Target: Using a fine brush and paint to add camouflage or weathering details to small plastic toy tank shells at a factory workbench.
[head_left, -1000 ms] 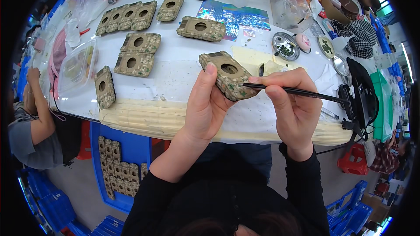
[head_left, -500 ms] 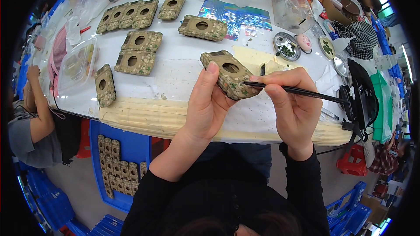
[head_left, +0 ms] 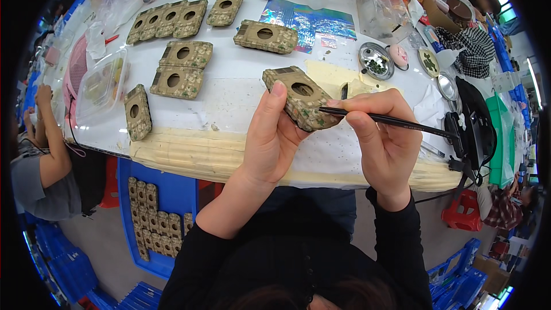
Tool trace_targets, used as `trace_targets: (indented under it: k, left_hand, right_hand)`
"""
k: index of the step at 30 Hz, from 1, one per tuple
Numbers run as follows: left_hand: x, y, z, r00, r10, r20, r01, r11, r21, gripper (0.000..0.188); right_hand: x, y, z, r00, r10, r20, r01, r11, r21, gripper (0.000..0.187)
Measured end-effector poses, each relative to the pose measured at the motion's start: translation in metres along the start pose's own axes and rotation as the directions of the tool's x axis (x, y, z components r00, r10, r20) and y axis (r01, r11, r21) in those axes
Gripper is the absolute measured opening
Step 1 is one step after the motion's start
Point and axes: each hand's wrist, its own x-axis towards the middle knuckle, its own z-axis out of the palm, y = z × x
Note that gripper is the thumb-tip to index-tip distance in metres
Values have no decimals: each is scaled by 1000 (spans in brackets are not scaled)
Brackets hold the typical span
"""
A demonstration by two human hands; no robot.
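Left hand (head_left: 265,146) grips camouflaged model-tank hull (head_left: 307,104), tilted, above white table (head_left: 229,103). Right hand (head_left: 393,138) pinches black tweezers (head_left: 416,125), tip at hull's near side. Step, judged: detailing surface, maybe placing small camo patches. Next move likely calls for steady hull, fine tip control. Versus half second ago: hands, hull, tweezers practically unchanged. Whether tip holds patch: can't tell.

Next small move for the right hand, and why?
Probably a light, controlled press of the slim black tool in the right hand: its tip is at the camouflage-patterned hull's near-right area, and the left hand braces the piece. Whether the tip holds anything is too small to tell.
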Motion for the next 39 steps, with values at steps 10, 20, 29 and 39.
trace_targets:
  k: [10,20,29,39]
  left_hand:
    - [0,0,1,1000,1,0,-1,1000,3,45]
    - [1,-3,-5,1000,-16,-14,16,999,-48,49]
    - [2,-5,-6,993,-97,67,102,991,-88,52]
    - [1,-4,-3,985,-142,94,151,984,-98,54]
  right_hand:
    - [-1,0,-1,1000,2,0,-2,1000,16,11]
    - [-6,1,-34,951,-208,-228,149,957,-249,9]
    - [-8,20,-55,978,-200,-61,66,571,-818,19]
    - [-6,21,-52,970,-217,-110,45,604,-795,16]
